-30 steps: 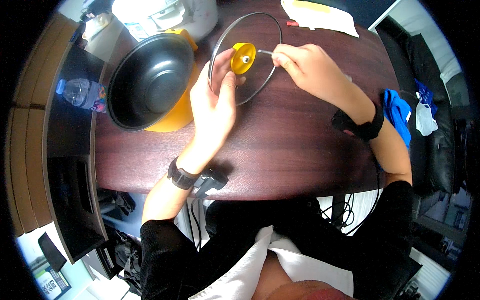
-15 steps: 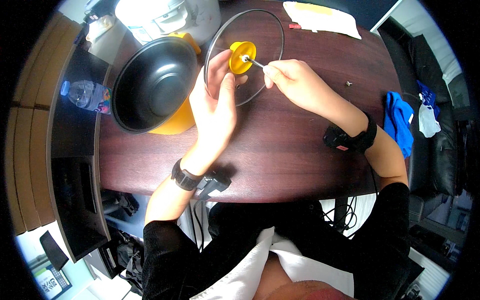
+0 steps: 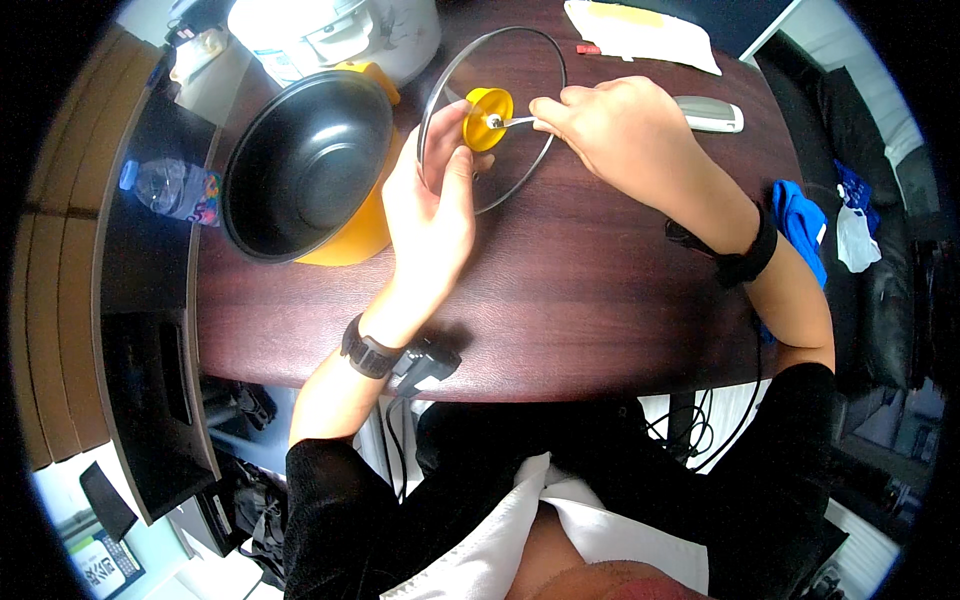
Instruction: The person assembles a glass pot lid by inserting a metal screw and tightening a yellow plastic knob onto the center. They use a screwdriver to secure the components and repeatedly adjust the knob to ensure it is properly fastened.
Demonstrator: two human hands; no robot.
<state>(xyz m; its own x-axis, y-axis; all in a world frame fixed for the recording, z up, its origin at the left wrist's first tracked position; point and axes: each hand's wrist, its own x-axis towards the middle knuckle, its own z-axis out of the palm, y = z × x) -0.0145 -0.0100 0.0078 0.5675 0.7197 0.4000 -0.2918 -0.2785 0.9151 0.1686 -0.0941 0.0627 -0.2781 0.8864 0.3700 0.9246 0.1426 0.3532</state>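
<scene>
My left hand (image 3: 432, 205) grips a round glass lid (image 3: 528, 70) with a dark rim, which stands tilted above the table. Its fingers also steady a yellow knob (image 3: 480, 120) at the lid's middle. Closed around the shaft of a screwdriver (image 3: 712, 114), my right hand (image 3: 625, 130) points the metal tip at the white centre of the knob. The screwdriver's grey-and-white handle shows beyond that hand. Just left of the lid sits a yellow pot (image 3: 355, 238) with a black inside.
Behind the pot stands a white appliance (image 3: 400, 40). A water bottle (image 3: 175, 190) lies at the left. At the far side are a white-and-yellow packet (image 3: 650, 35) and a small red piece (image 3: 588, 49). Blue cloth (image 3: 797, 225) hangs by the table's right edge.
My right hand has shifted right and up and turned, and the screwdriver's handle now shows. My forearm now covers the small screw on the table. The left hand still holds the lid.
</scene>
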